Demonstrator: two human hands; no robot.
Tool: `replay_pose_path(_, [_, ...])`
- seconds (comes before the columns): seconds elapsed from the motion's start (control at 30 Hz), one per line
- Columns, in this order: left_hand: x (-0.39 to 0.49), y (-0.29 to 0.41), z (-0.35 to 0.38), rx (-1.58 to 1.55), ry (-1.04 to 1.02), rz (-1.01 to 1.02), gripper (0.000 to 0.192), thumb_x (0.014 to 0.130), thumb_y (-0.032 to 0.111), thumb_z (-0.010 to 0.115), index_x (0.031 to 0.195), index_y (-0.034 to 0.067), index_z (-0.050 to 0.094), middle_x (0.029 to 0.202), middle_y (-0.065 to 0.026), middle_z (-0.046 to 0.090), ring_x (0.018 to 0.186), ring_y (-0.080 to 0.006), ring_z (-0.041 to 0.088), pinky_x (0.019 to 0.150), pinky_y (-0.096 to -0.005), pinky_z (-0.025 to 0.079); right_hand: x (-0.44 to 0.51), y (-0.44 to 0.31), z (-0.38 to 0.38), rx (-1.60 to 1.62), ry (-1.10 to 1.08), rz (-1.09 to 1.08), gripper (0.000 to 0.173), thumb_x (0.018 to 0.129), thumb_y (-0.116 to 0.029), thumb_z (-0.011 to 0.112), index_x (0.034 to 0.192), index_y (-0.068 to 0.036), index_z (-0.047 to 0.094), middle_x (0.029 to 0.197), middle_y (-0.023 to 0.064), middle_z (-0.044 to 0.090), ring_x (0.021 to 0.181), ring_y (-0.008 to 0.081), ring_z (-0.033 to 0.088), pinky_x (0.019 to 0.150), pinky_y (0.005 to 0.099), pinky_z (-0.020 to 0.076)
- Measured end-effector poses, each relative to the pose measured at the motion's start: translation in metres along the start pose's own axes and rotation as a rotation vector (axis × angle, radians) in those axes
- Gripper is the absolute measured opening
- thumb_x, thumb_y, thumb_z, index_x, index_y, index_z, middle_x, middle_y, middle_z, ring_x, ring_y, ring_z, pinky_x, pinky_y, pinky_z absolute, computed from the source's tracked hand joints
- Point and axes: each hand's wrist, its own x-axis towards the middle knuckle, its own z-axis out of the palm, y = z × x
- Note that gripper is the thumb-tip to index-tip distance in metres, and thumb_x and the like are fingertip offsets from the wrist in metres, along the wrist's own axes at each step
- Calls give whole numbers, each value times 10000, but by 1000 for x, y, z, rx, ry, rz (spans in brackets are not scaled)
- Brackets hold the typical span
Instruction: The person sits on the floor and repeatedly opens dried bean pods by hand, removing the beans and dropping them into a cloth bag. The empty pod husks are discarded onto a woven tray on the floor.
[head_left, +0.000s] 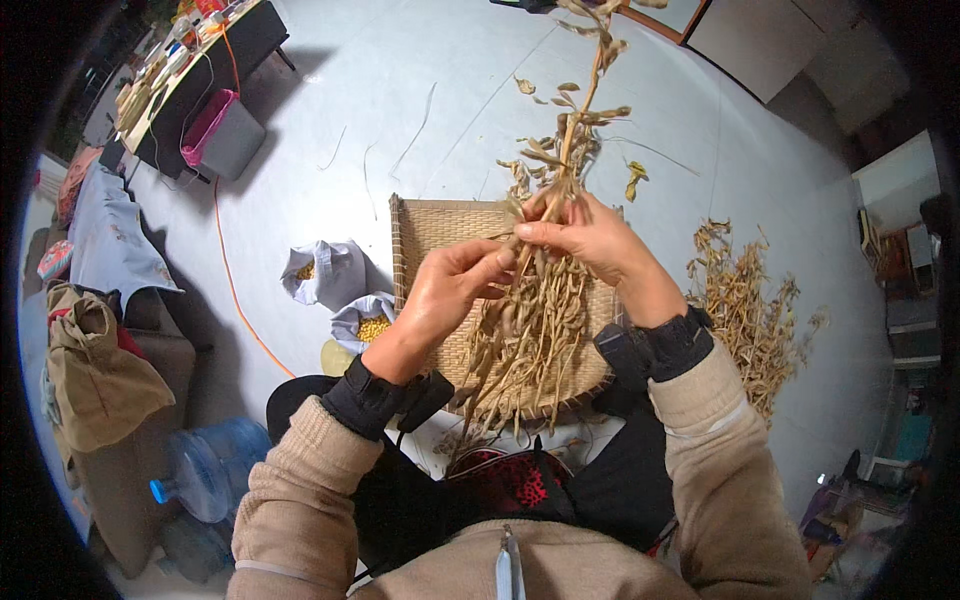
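Observation:
My right hand (596, 232) grips the stem of a dried soybean plant (576, 131), which reaches up past the far edge of a woven bamboo tray (435, 225). Brown pods and curled leaves hang along the stem. Thumb and fingers of my left hand (461, 281) pinch a dried pod (513, 246) close beside the right fingertips; the fingers partly cover it. Below both hands, a heap of dried soybean stalks (536, 322) with pods lies on the tray, its ends reaching over the near rim towards my lap.
Left of the tray stand two cloth bags (334, 277) (349, 319), with yellow soybeans (373, 327) inside the nearer one. More dried plants (750, 315) lie on the floor at right. An orange cable (238, 300), a blue water jug (217, 469) and a grey bin (232, 139) are at left.

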Motion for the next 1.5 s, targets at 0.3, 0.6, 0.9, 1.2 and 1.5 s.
replay_pose_path(0.3, [13, -15, -27, -685, 60, -178, 130, 888, 198, 583, 923, 73, 569, 756, 4, 593, 650, -61, 565, 569, -166, 488, 4, 10, 22, 96, 8, 16, 238, 753, -161, 733, 896, -68, 568, 714, -12, 584, 634, 69, 562, 560, 207, 465])
replay_pose_path(0.6, [16, -24, -34, -669, -21, -121, 142, 899, 224, 561, 855, 90, 548, 766, -2, 608, 640, -55, 574, 534, -158, 483, 3, 12, 25, -107, -5, -56, 200, 757, -190, 734, 812, -58, 594, 696, -1, 591, 633, 85, 559, 578, 224, 459])
replay_pose_path(0.9, [11, -22, -23, -767, 60, -146, 197, 882, 214, 583, 981, 45, 585, 900, -56, 626, 796, -127, 626, 720, -207, 545, 1, 10, 23, -42, 55, -48, 207, 768, -225, 723, 790, -56, 606, 673, -1, 596, 619, 82, 553, 563, 217, 446])
replay_pose_path(1.2, [12, -16, -27, -517, 5, -51, 131, 865, 94, 590, 973, 20, 596, 914, -67, 637, 865, -151, 629, 785, -246, 524, -2, 5, 19, -210, 73, 45, 261, 821, -290, 664, 757, -40, 634, 629, 9, 612, 535, 68, 534, 482, 196, 404])
replay_pose_path(1.5, [17, -18, -26, -393, 14, -137, 105, 836, 63, 619, 919, 8, 585, 878, -63, 618, 820, -134, 616, 745, -240, 523, 4, 13, 24, -338, 75, -34, 256, 816, -242, 658, 700, -16, 628, 583, 4, 593, 522, 53, 506, 480, 218, 399])
